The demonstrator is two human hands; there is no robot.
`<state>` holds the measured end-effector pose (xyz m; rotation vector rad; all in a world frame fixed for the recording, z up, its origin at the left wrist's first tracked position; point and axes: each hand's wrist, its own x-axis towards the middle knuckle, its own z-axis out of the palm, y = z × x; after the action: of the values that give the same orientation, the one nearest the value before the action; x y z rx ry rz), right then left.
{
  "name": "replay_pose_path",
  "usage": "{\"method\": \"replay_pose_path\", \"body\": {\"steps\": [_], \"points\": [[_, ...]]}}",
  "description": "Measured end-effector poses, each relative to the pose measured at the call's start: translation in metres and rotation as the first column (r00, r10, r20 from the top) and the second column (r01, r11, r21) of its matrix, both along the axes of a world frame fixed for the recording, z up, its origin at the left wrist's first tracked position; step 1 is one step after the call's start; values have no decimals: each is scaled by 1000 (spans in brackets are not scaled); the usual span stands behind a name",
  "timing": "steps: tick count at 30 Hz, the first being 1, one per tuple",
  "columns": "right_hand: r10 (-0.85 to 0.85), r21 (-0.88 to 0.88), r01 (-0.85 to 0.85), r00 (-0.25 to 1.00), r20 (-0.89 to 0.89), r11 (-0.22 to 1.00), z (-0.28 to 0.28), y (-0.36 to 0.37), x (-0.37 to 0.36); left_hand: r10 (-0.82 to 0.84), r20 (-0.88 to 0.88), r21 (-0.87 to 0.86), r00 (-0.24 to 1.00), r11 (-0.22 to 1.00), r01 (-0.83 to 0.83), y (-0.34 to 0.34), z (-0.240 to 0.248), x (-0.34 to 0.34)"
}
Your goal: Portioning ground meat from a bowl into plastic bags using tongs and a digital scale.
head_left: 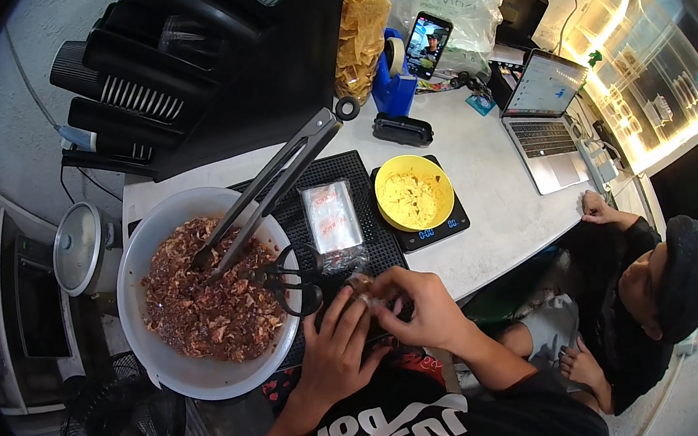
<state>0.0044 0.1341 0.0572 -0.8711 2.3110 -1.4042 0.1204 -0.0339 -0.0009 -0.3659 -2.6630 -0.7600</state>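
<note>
Small clear packet [361, 283], its contents too blurred to tell, sits at the near edge of a black perforated mat [363, 186]; the right hand [414, 301] pinches it between thumb and fingers, while the left hand's [339, 341] fingertips meet it, though I cannot tell whether they close on it. From the packet, a stack of clear bags [332, 218] lies at twelve o'clock, a yellow bowl [381, 193] on a black scale [447, 230] at one, and at nine a big whitish bowl [131, 303] of chopped meat [215, 328], with tongs [277, 202] and scissors [267, 273] resting in it. The white tabletop [482, 177] runs on to an open laptop [542, 137] at two o'clock, with a lit display case [653, 89] beyond. A black rack [204, 79] stands at eleven, a lidded pot [81, 248] between nine and ten, a black fan [123, 429] at eight; a seated person [634, 306] is past three.
</note>
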Motion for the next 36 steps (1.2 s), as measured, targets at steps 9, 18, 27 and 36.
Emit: {"method": "replay_pose_path", "body": {"steps": [9, 18, 27, 36], "points": [[21, 12, -23, 997, 79, 1000, -3, 5, -5, -81, 67, -57, 994, 995, 85, -4, 7, -4], [-28, -54, 41, 975, 222, 998, -21, 0, -6, -141, 145, 160, 979, 980, 117, -14, 17, -10], [234, -279, -163, 941, 243, 946, -22, 2, -1, -127, -44, 818, 991, 565, 109, -11, 13, -12], [506, 99, -502, 804, -313, 859, 6, 9, -12, -442, 71, 992, 894, 129, -15, -23, 6, -4]]}}
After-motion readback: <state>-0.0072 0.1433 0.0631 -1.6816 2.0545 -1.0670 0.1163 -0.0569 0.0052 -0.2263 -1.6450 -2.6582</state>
